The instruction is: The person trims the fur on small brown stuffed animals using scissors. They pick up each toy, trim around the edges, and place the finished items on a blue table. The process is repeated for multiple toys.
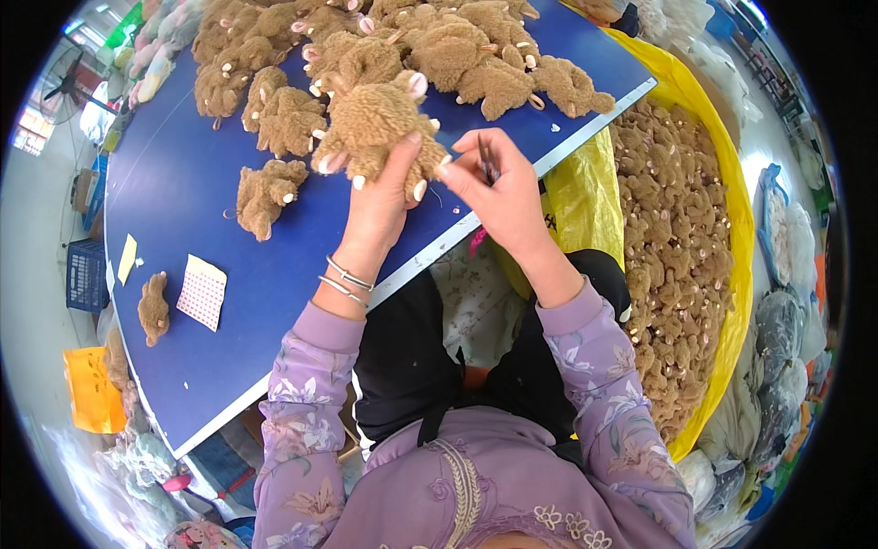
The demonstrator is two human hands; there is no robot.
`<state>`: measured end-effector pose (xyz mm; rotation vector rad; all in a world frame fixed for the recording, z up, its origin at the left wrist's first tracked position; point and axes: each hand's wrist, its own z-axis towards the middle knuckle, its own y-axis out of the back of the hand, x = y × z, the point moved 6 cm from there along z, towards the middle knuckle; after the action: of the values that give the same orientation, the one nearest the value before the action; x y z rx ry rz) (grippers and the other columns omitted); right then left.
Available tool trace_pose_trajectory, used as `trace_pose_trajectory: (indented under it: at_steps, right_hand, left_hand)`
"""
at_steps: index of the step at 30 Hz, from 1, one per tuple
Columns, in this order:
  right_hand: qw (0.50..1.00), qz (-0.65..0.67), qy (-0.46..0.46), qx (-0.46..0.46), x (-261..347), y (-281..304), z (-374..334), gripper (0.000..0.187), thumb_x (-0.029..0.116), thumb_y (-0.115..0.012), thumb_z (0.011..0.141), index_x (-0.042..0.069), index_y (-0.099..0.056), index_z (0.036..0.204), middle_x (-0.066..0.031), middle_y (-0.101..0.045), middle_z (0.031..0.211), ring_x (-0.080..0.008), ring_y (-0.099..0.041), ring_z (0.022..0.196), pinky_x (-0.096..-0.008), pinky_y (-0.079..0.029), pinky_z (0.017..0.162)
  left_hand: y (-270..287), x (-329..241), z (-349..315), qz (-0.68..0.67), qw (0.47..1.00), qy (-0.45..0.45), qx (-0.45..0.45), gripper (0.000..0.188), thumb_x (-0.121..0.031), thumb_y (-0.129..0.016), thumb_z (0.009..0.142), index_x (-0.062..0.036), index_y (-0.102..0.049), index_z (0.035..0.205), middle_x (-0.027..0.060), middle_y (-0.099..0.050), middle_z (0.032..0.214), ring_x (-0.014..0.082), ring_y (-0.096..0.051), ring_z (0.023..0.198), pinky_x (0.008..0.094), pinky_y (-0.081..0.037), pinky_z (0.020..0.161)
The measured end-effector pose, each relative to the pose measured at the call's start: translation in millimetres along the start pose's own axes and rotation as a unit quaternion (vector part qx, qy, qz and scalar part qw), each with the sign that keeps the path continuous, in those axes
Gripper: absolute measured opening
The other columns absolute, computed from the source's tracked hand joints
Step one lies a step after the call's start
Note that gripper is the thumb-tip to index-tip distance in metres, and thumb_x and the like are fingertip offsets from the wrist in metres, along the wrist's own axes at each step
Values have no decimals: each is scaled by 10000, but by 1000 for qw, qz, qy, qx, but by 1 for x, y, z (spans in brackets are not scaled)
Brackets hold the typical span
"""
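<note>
The left hand [382, 197] is closed around a tan plush toy [377, 128], holding it up just over the near edge of the blue counter [192, 197]. The right hand [498, 188] is pinched shut on a small pair of scissors [487, 158], whose tips sit right beside the toy's lower edge, close to the left thumb. Two thin bangles [346, 279] ring the left wrist, above a lilac flowered sleeve.

To the person's right, a big yellow sack [732, 238] stands open beside the counter, filled nearly to its rim with more tan plush toys [672, 247]. Part of the sack's plastic folds in against the counter's edge.

On the counter, behind the held toy, lies a loose heap of the same toys [366, 46], crowding the far side. One toy [265, 194] lies apart from the heap, and another [154, 308] lies alone near the left edge. Next to that one is a dotted sheet of paper [202, 291] and a small yellow slip [127, 258]. Beyond the counter on the left stands a blue crate [87, 274], and stuffed clear bags [777, 339] pile up past the yellow sack.
</note>
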<state>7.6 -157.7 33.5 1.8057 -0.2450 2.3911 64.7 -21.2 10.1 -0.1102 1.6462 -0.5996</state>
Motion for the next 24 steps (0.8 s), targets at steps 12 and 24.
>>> trace_pose_trajectory:
  at_steps: [12, 24]
  right_hand:
    - [955, -237, 167, 61, 16, -27, -8, 166, 53, -704, 773, 56, -593, 896, -25, -577, 794, -125, -522, 615, -254, -412, 533]
    - [958, -220, 175, 49, 14, -30, -10, 181, 32, -703, 759, 53, -580, 890, -36, -571, 816, -138, -537, 638, -255, -433, 557]
  left_hand:
    - [4, 10, 9, -42, 999, -27, -9, 283, -150, -592, 926, -40, -510, 1173, 56, -592, 1021, 134, -606, 838, 278, -535, 650]
    - [3, 13, 8, -48, 999, -20, -3, 310, -148, -603, 928, -42, -497, 1199, 50, -576, 1063, 133, -587, 909, 283, -513, 738]
